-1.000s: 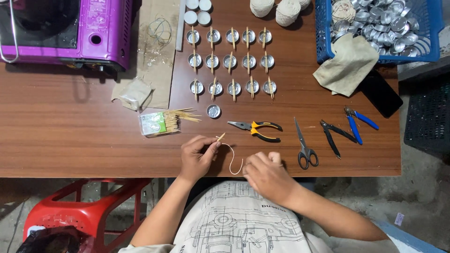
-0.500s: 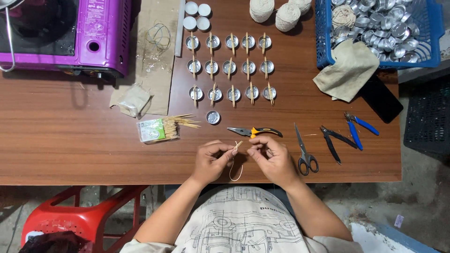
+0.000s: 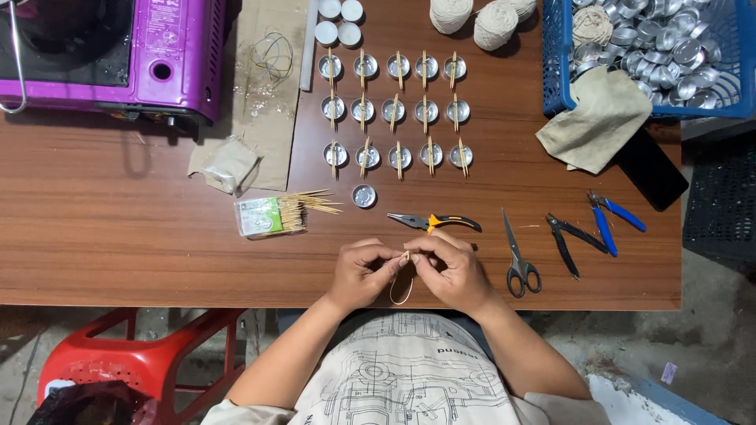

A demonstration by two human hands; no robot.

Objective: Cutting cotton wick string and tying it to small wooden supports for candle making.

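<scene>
Pinching a wick point(image 3: 402, 290) btwn both hands' grips, left hand point(image 3: 361, 274) & right hand point(image 3: 450, 271); blue basket point(image 3: 555, 63) holds metal cups point(image 3: 669, 47).

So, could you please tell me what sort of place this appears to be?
Probably a small home craft workbench for candle making: rows of small metal cups with sticks across them, balls of string, and a purple portable stove on a wooden table.

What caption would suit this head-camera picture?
Both hands, left hand and right hand, pinch a thin stick and looped string over a wooden table.
</scene>
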